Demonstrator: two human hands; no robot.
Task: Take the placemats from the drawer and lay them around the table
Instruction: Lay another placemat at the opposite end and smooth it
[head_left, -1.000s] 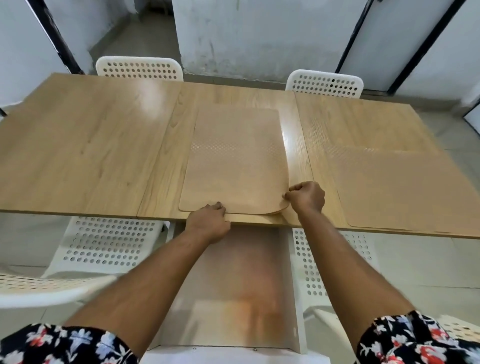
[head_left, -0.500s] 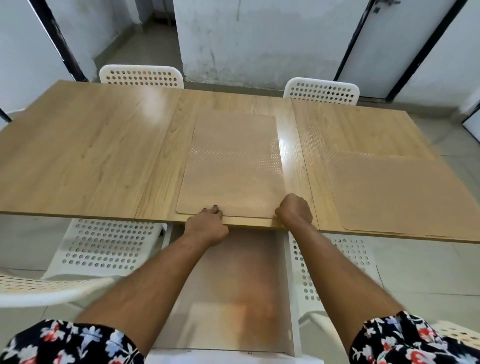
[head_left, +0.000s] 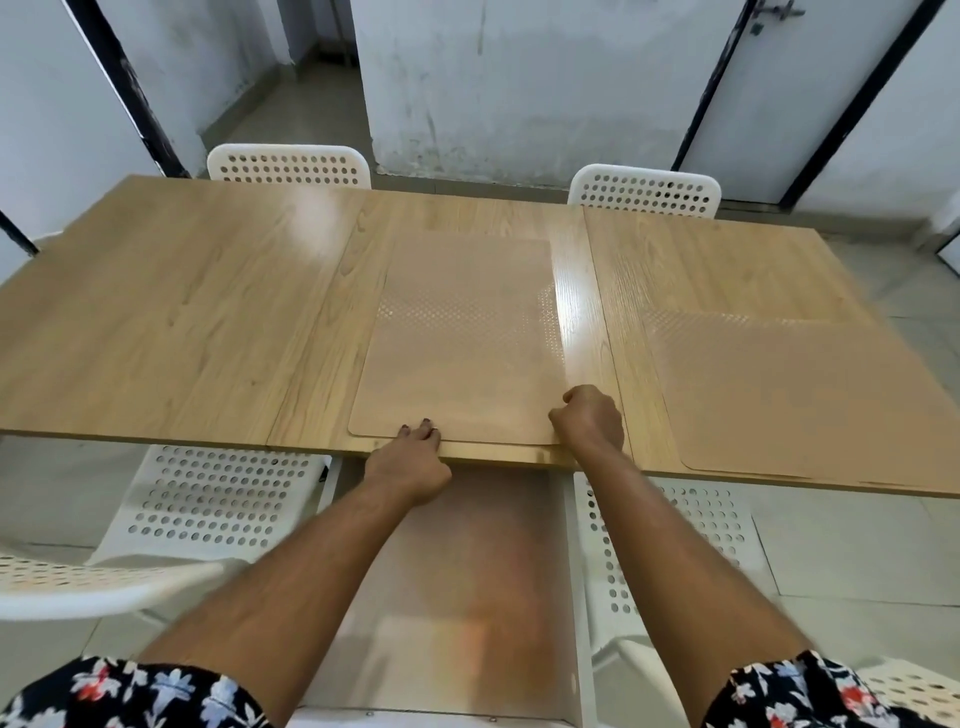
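Two tan placemats are seen lying flat on a long wooden table (head_left: 171, 322), viewed from above by a head-worn camera. The centre placemat (head_left: 462, 338) is laid on the middle panel of the table, its near edge just inside the table's near edge. The right placemat (head_left: 800, 395) is laid on the table's right panel, well apart from the centre one, with its near edge close to the table's rim.

The left hand (head_left: 410, 460) is placed at the near edge of the centre placemat, fingertips (head_left: 423, 427) pressed down on it, fingers roughly straight and nothing gripped. The right hand (head_left: 589, 421) is curled at the near right corner of the same placemat; the corner appears to be pinched, though the grip itself is hidden by the knuckles.

Below the table's near edge, between the forearms, an open white drawer (head_left: 569, 571) is seen, its contents blurred. White perforated chairs (head_left: 288, 166) are set at the far and near sides of the table. Floral sleeves (head_left: 130, 696) are visible at the bottom.
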